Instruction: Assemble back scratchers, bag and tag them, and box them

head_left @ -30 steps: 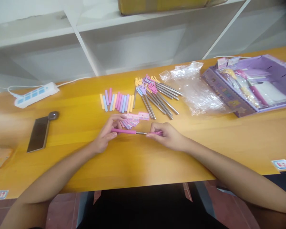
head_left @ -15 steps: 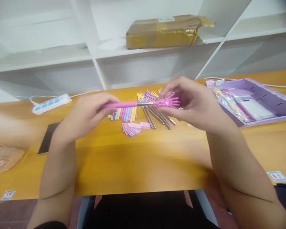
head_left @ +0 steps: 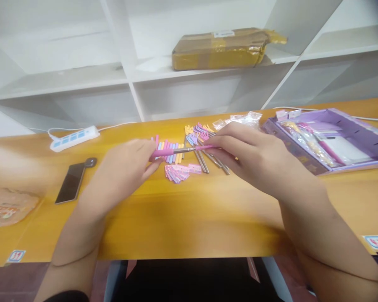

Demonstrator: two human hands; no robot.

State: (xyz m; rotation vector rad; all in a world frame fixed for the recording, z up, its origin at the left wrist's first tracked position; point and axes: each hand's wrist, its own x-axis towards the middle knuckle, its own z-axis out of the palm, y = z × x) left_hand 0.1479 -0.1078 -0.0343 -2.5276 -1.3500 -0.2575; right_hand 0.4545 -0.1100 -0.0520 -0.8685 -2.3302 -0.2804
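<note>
Between my two hands, above the table, lies a back scratcher (head_left: 183,150) with a pink handle and a metal rod. My left hand (head_left: 126,167) is closed round its pink handle. The fingers of my right hand (head_left: 255,157) pinch the pink claw end and hide most of it. Behind the scratcher, several pink, blue and yellow handles (head_left: 178,156) lie in a row on the table. Beside them are metal rods with coloured claw heads (head_left: 192,138). A fan of small pink cards (head_left: 177,173) rests in front of the handles.
A purple box (head_left: 326,116) with wrapped scratchers stands at the right, clear plastic bags (head_left: 239,120) beside it. At the left are a power strip (head_left: 75,138), a phone (head_left: 69,184) and an orange packet (head_left: 11,207). A taped carton (head_left: 220,50) sits on the shelf behind.
The scratcher has come slightly lower, and its pink claw has turned and is now mostly covered by my right fingers. My left hand has shifted right, its back turned more upward.
</note>
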